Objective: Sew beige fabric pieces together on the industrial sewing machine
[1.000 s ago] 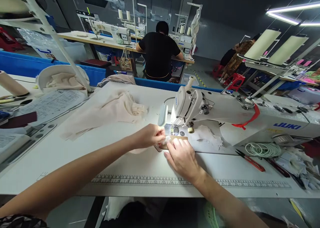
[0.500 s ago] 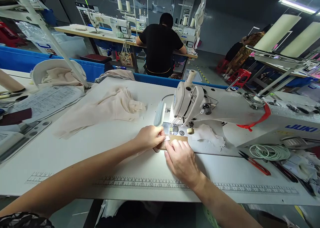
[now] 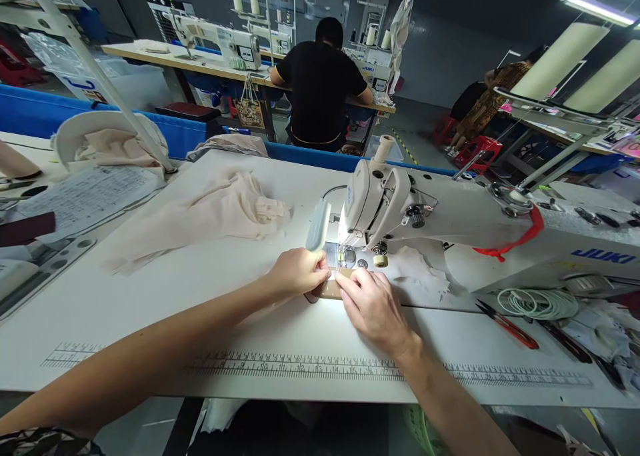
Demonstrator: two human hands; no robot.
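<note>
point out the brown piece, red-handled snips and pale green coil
Brown piece (image 3: 330, 291), head view: lower part of its visible surface.
Red-handled snips (image 3: 516, 331), head view: the red handle.
Pale green coil (image 3: 543, 305), head view: its loops.

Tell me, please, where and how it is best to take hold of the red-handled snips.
Probably by the red handle of the snips, with the right hand coming from the near side. They lie flat, handle toward the near right, dark blades pointing away to the left; the coiled cord lies close on the far side.
</note>
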